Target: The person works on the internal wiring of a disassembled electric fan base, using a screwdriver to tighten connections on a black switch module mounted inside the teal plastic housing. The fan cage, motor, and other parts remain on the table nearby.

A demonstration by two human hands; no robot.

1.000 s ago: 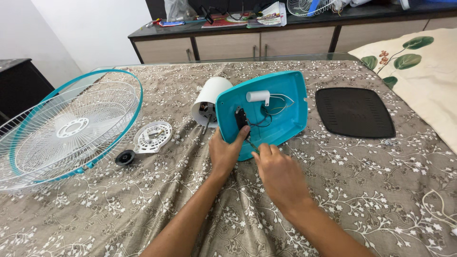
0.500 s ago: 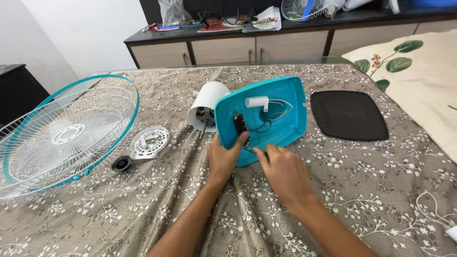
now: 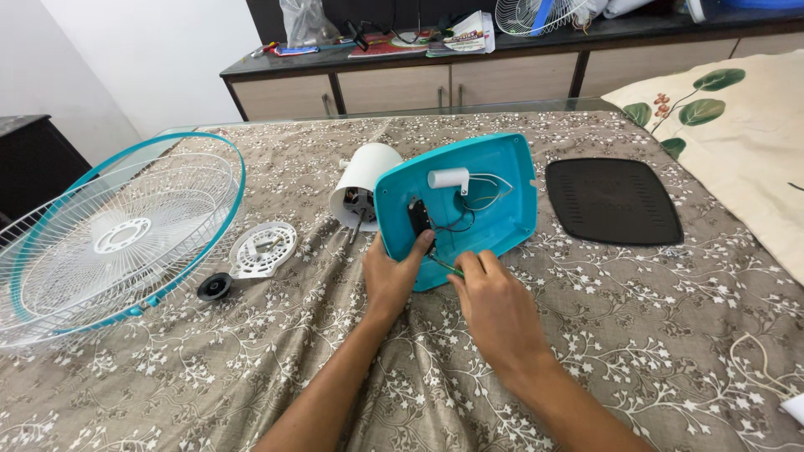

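Note:
A teal plastic fan base shell (image 3: 494,167) lies open side up on the patterned bedspread, with wires, a white tube and a black switch block (image 3: 418,218) inside. My left hand (image 3: 392,272) grips its near left edge, thumb on the black block. My right hand (image 3: 494,305) rests at the near rim, fingertips pinching a thin green wire (image 3: 445,266). A white motor housing (image 3: 362,182) lies just behind the shell's left side.
A teal and white fan grille (image 3: 109,234) lies at left. Beside it are a white round plate (image 3: 263,249) and a black knob (image 3: 214,286). A black base cover (image 3: 611,201) sits at right, a leaf-print pillow (image 3: 737,134) beyond it. A cluttered cabinet (image 3: 469,71) stands behind.
My right hand has moved up to the shell's near rim and closed its fingertips on the green wire. My left hand keeps its grip on the shell's edge.

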